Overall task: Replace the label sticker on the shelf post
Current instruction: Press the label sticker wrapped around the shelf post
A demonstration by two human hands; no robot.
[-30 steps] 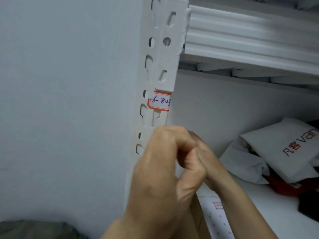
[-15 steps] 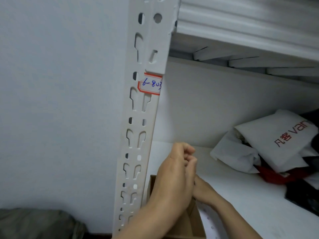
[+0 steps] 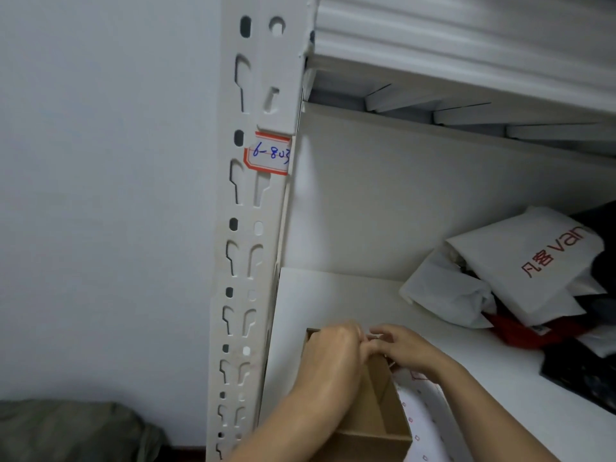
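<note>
A white slotted shelf post (image 3: 246, 261) runs up the middle of the view. A red-bordered label sticker (image 3: 269, 154) with blue handwriting is stuck on it, just under the upper shelf bracket. Low in the view, my left hand (image 3: 330, 358) and my right hand (image 3: 405, 350) meet fingertip to fingertip over an open cardboard box (image 3: 376, 418). A small pale scrap (image 3: 373, 338) is pinched between the fingertips; which hand holds it is unclear. Under my right wrist lies a white sticker sheet (image 3: 423, 415) with small red marks.
The white shelf board (image 3: 333, 295) carries the box and, at the right, white bags with red print (image 3: 520, 271) piled over red and black items. The upper shelf (image 3: 466, 45) overhangs. A bare wall (image 3: 100, 195) is at the left, and a dark green bundle (image 3: 66, 428) lies low.
Both hands dropped from just under the label down to the cardboard box on the shelf. The view tilted, so the label sits higher and the box and shelf board show more.
</note>
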